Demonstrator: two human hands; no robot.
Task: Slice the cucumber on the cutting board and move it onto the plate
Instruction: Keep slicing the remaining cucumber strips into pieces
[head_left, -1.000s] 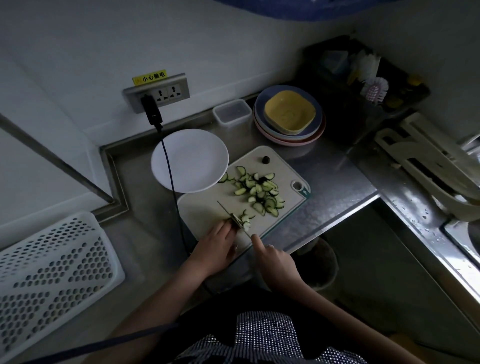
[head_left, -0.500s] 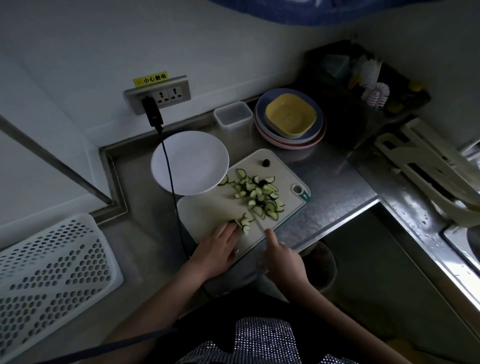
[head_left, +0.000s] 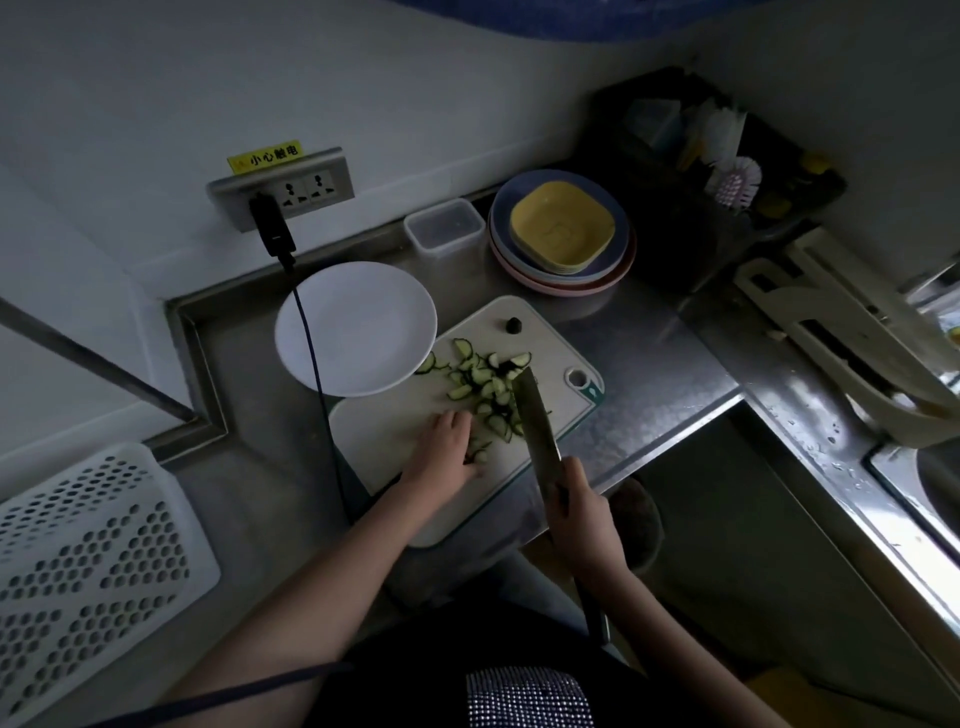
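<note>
Slices (head_left: 483, 387) lie between left hand (head_left: 445, 441), flat and relaxed on board (head_left: 384, 431), and knife (head_left: 537, 431) in right hand's (head_left: 582, 525) grip; plate (head_left: 356, 325) far-left.

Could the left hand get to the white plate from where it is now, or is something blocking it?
Probably yes. The left hand rests on the cutting board, and the white plate lies just beyond the board's far left corner. Only a thin dark cable crosses the plate's left part; the knife is off to the right.

cucumber slices (head_left: 483, 387) heaped on cutting board (head_left: 395, 415), white plate (head_left: 358, 322)
</note>
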